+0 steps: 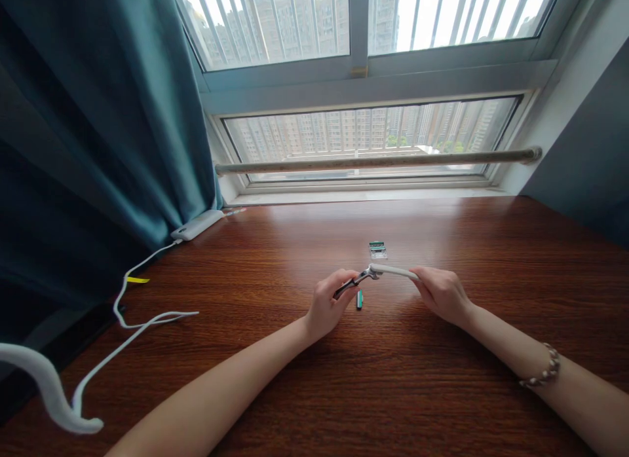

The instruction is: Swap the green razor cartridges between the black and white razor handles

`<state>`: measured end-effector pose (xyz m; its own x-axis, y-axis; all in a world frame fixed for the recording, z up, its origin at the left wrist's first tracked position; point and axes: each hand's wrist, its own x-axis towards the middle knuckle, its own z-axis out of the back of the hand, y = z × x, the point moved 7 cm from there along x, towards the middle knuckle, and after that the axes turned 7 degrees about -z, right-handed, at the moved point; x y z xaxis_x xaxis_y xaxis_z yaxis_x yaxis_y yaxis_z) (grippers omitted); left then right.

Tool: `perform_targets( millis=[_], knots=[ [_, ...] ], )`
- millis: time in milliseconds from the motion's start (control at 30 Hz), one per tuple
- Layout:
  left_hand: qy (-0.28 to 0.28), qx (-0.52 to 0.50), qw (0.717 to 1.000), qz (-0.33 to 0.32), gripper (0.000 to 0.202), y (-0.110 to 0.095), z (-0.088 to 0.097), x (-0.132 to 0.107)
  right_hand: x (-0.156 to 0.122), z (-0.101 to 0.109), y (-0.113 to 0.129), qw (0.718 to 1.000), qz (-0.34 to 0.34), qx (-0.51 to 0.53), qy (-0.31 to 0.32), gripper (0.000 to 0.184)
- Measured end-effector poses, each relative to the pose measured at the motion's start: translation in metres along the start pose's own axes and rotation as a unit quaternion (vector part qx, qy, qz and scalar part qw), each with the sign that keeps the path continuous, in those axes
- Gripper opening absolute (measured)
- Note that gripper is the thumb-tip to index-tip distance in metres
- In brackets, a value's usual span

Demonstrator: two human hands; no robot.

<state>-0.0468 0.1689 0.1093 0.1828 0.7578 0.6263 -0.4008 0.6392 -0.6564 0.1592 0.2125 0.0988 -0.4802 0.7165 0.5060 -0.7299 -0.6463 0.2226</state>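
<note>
My left hand (330,302) is closed around the dark handle of a razor (350,285), which slants up to the right, its silver neck showing. In my right hand (445,294), fingers pinch the end of a slim white stick shaped like a toothbrush (393,270). Its far end touches the razor's tip; bristles cannot be made out. Just right of my left fingertips, a small green and black razor cartridge (360,300) lies on the table. Beyond both hands is a clear case with green-striped razor cartridges (378,249).
The brown wooden table (491,247) runs up to a barred window with a rail (383,162). At left lie a white power strip (197,225), its cable (118,300), a yellow strip (137,280) and a curved white stand (44,378). A blue curtain (122,103) hangs there.
</note>
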Motion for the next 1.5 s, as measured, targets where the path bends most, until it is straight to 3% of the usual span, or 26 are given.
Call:
perform_targets(
  millis=[167,400,600,767,867,1067,1233,1367,1500],
  knots=[
    [0.032,-0.005,0.998,-0.057,0.018,-0.008,-0.001,0.001,0.001,-0.003,-0.006,0.998,-0.041,-0.057,0.000,0.027],
    [-0.022,0.041,0.999,0.011,0.017,0.005,0.004,0.003,-0.001,0.001,0.007,1.000,0.012,-0.021,-0.002,0.026],
    [-0.020,0.046,0.997,0.061,0.021,0.011,0.002,0.003,0.001,0.001,-0.010,0.991,-0.096,-0.093,-0.017,0.032],
    [0.004,0.040,0.997,0.069,0.025,0.008,-0.002,0.008,-0.001,0.011,0.008,0.998,-0.043,-0.033,-0.044,0.031],
    [0.015,0.030,0.998,0.061,0.026,0.006,-0.003,0.011,-0.001,0.009,0.016,0.997,-0.033,-0.051,-0.042,0.029],
    [-0.004,0.040,0.996,0.074,0.024,0.010,0.000,0.009,-0.002,0.003,0.008,0.994,-0.074,-0.067,-0.041,0.031],
    [0.003,0.031,0.996,0.084,0.026,0.013,-0.002,0.008,-0.002,-0.003,0.012,0.998,-0.041,-0.037,-0.010,0.029],
    [0.006,0.021,0.994,0.105,0.028,0.019,-0.003,0.006,-0.002,0.003,0.008,0.996,-0.070,-0.023,-0.043,0.030],
    [0.023,0.003,0.994,0.111,0.029,0.020,-0.005,0.005,-0.003,-0.001,0.012,0.999,-0.042,-0.012,-0.020,0.027]
  ],
)
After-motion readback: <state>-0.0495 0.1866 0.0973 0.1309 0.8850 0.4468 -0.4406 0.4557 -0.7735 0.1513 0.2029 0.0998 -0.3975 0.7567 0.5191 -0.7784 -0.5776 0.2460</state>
